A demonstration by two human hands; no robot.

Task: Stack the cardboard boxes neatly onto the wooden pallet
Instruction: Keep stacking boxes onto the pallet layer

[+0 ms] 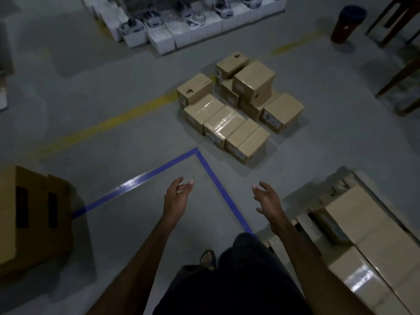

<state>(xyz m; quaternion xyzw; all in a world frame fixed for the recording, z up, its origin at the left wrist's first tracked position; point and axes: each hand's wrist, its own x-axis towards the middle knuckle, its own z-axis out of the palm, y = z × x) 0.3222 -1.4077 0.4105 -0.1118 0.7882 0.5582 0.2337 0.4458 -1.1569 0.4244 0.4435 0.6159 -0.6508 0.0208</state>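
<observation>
Both arms reach forward over the grey floor [113, 123], and neither hand holds anything. The left hand [176, 196] hangs above the patch of floor inside the blue tape corner [197, 152], its fingers [189, 185] loosely spread and relaxed. The right hand [268, 198] is just outside that tape line, its fingers [264, 186] wide apart and a little bent, palm turned inward.

The cluster of cardboard boxes [236, 110] sits on the floor beyond the tape corner, well apart from both hands. A row of them lies nearest the corner with clear tape shining on top (several carry small labels on their sides), and a few behind stand stacked two high. A yellow floor line [102, 126] runs up to the far left edge of the cluster.

To the right of the tape corner, the wooden pallet [304, 221] already carries boxes [363, 242] laid flat along it, their taped tops glossy. To the left of the corner stands a large brown carton [29, 214] with dark hand slots. Far beyond the cluster, white boxes [181, 30] line the floor, with a dark cylindrical bin [347, 23] and wooden furniture legs [400, 73] to their right.
</observation>
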